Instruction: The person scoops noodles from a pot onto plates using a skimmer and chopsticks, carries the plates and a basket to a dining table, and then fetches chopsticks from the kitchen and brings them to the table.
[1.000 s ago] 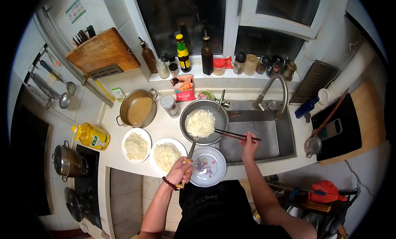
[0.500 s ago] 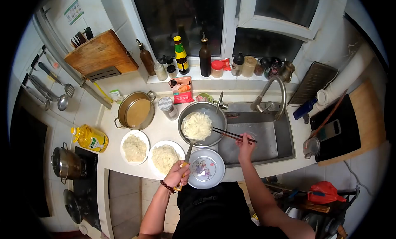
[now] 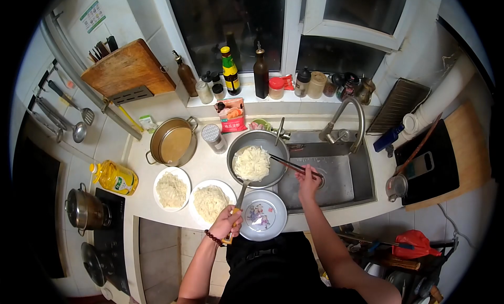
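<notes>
My left hand (image 3: 227,222) is wrapped round the yellow handle of a strainer (image 3: 242,196). Its head lies under a heap of pale noodles (image 3: 251,163) over a grey metal basin (image 3: 278,141) with liquid in it. My right hand (image 3: 310,181) holds dark chopsticks (image 3: 286,163), their tips at the right side of the noodles. Below the basin sits an empty pale plate (image 3: 262,215) with a floral print. To its left are two white plates of noodles, one (image 3: 211,200) near my left hand and the other (image 3: 171,189) farther left.
A metal pot (image 3: 173,141) of cloudy liquid, a shaker (image 3: 214,138) and a red packet (image 3: 231,115) stand behind the plates. An oil bottle (image 3: 114,177) is at left. The sink (image 3: 336,173) and faucet (image 3: 359,120) lie right of the basin. Bottles line the sill.
The chopsticks in my right hand have changed angle, their rear ends now closer together. My left hand and the strainer have barely moved; the noodles sit slightly lower in view than half a second ago.
</notes>
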### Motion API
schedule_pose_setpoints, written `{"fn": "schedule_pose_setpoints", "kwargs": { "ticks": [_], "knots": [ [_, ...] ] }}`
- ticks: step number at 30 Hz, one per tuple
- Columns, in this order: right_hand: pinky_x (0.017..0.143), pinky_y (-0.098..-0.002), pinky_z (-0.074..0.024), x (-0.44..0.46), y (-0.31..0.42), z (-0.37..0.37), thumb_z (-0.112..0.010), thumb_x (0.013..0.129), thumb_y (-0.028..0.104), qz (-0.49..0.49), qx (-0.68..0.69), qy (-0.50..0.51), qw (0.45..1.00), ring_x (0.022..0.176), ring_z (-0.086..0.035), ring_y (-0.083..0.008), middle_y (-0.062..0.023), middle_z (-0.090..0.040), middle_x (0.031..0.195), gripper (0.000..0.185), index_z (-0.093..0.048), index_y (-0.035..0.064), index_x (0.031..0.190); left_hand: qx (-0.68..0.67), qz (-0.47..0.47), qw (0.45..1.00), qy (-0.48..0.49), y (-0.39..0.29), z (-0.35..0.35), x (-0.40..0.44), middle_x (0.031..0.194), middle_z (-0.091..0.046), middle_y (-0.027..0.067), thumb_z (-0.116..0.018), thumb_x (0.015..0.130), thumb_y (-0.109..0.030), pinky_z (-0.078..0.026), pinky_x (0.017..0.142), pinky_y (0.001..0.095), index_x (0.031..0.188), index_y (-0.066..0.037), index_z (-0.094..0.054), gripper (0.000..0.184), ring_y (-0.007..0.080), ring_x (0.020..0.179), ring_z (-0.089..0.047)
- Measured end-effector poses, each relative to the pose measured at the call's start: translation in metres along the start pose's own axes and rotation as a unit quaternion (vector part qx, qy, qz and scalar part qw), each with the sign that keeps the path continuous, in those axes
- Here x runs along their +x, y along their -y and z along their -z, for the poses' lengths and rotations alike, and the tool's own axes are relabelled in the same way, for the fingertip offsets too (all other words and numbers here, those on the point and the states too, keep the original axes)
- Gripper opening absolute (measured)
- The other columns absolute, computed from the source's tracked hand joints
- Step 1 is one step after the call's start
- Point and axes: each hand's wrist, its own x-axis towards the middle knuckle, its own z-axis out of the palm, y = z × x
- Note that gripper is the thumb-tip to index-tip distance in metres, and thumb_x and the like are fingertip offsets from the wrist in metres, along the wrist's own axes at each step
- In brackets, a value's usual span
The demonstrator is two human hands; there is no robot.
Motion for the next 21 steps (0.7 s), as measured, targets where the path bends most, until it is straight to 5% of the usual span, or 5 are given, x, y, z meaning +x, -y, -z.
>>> {"fn": "schedule_pose_setpoints", "kwargs": {
  "ticks": [13,16,18,21],
  "knots": [
    [0.062,-0.0297,-0.0541,-0.006,-0.002,-0.015,-0.058,0.101,0.019,-0.028,0.074,-0.003,0.997,0.065,-0.066,-0.0201,-0.0112,-0.067,0.079,0.022,-0.060,-0.0025,0.097,0.009,0.013,1.000,-0.003,0.001,0.002,0.006,0.072,-0.047,0.0014,-0.052,0.104,-0.017,-0.036,0.044,0.0246,0.109,-0.011,-0.043,0.013,0.0079,0.049,-0.041],
    [0.060,-0.0284,-0.0525,-0.018,0.011,-0.023,-0.058,0.101,0.019,-0.026,0.054,0.071,0.996,0.063,-0.066,-0.0191,-0.0112,-0.067,0.077,0.022,-0.061,-0.0023,0.094,0.008,0.014,1.000,-0.003,0.005,0.004,0.007,0.072,-0.047,0.0013,-0.052,0.104,-0.017,-0.036,0.044,0.0247,0.109,-0.011,-0.042,0.013,0.0080,0.049,-0.041],
    [0.055,-0.0271,-0.0495,-0.021,0.027,-0.031,-0.059,0.100,0.019,-0.006,-0.075,0.096,0.993,0.058,-0.063,-0.0165,-0.0104,-0.066,0.075,0.024,-0.063,-0.0024,0.092,0.016,0.013,1.000,-0.005,0.006,0.005,0.009,0.072,-0.047,0.0011,-0.052,0.104,-0.017,-0.036,0.044,0.0249,0.109,-0.011,-0.042,0.013,0.0080,0.049,-0.041],
    [0.050,-0.0268,-0.0468,-0.004,0.042,-0.027,-0.059,0.101,0.021,0.049,-0.122,0.059,0.990,0.052,-0.059,-0.0141,-0.0083,-0.064,0.071,0.026,-0.064,-0.0020,0.090,0.005,0.015,1.000,-0.007,0.003,0.005,0.007,0.071,-0.047,0.0010,-0.052,0.104,-0.018,-0.036,0.044,0.0249,0.110,-0.011,-0.042,0.013,0.0076,0.049,-0.040]
  ]
}}
